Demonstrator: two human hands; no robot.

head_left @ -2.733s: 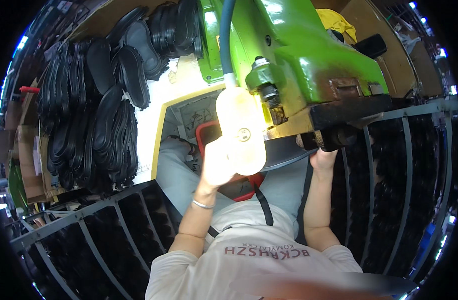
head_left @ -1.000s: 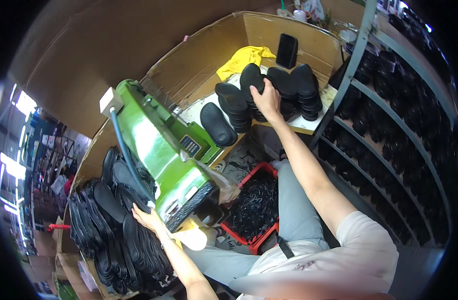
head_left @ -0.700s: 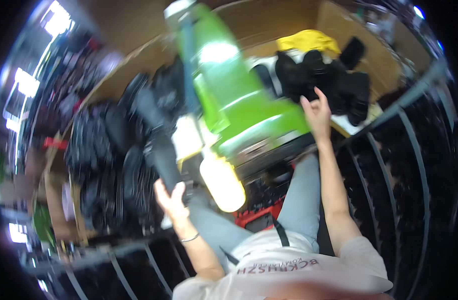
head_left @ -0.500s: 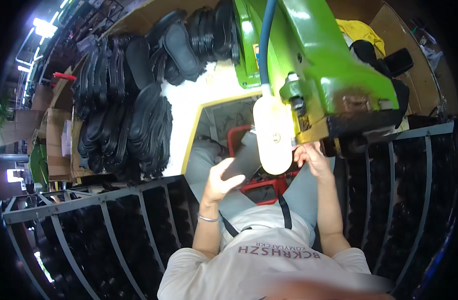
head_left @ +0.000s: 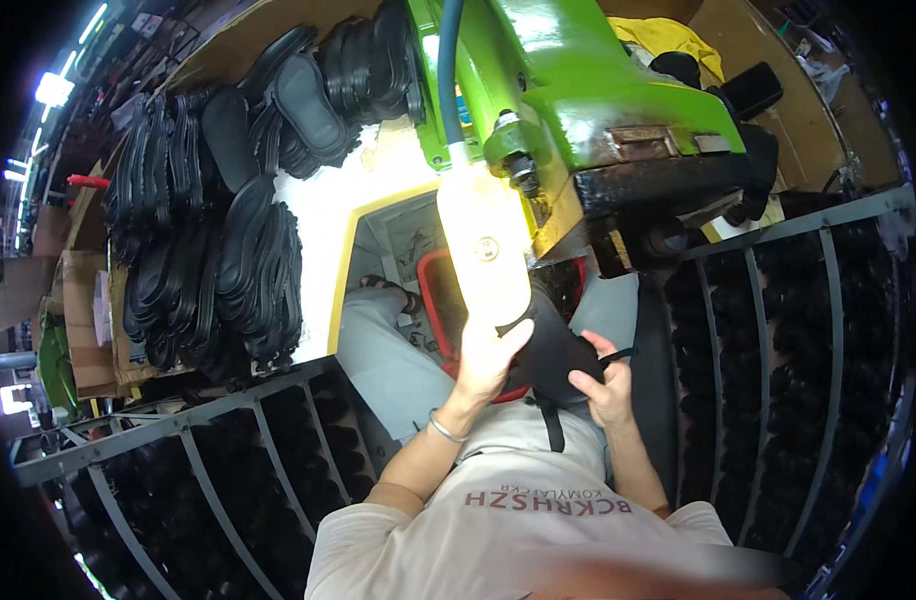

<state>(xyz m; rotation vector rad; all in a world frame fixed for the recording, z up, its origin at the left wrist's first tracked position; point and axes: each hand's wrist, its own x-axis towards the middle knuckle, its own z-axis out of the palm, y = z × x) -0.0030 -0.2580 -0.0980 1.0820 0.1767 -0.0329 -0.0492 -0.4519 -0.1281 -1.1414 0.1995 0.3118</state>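
Both hands have come together since a moment ago, when the left one was open and apart from the sole. Now they are both holding one black rubber shoe sole [head_left: 553,355] over the person's lap.

Far on the left, big heaps of black rubber soles [head_left: 218,260] are lying on a pale, brightly lit table top [head_left: 333,195]. Below them, a grey metal rack [head_left: 158,450] is holding more dark soles.

Moving right, the left hand [head_left: 490,352] is pressing its fingers, almost straight, against the left edge of the sole. A silver bracelet [head_left: 444,428] is sitting on that wrist. A red plastic basket [head_left: 440,300] is standing just behind the hands. A glowing cream lamp [head_left: 483,245] is hanging right above the left hand, and the top of the sole is just under it.

Next, the right hand [head_left: 603,385] is curling its fingers around the right side of the sole and pinching a thin black strip there.

Up above, a big green metal machine [head_left: 568,80] is reaching over everything. A yellow cloth [head_left: 668,35] is lying behind it.
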